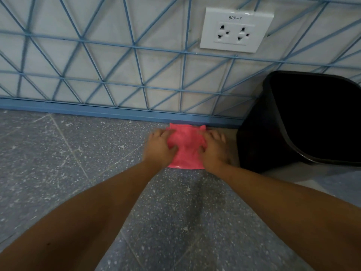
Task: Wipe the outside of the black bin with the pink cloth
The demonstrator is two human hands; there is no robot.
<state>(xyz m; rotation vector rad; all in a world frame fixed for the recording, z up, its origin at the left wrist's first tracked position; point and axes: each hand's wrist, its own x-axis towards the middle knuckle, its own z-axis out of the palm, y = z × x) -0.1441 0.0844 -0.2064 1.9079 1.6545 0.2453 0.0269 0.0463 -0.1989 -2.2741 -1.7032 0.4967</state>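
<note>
- The soft pink square cloth lay flat on the grey speckled floor, right up against the blue strip at the bottom of the wall.
- The left hand rested on the left side of the cloth, and the right hand rested on the right side.
- The fingers of both hands were bent a little and bunching the cloth up, so both hands looked like they were grasping it. Small wrinkles showed between the hands.
- The tall black plastic bin stood on the floor just beside the cloth, on the right, close to the wall. Nothing touched the bin yet.
- A white wall plug sat on the wall above, among blue criss-cross lines.
- The cloth looked thin, light and floppy. It would probably fold and droop when lifted, so scrunching it into one hand or folding it into a pad would work best.
- Its near edge looked a bit shiny, so it might be damp. I could not be sure.
- The bin looked light and smooth. It might slide or tip when rubbed, so one hand on the rim would likely help keep it steady.
- The wiping had not begun.
</note>
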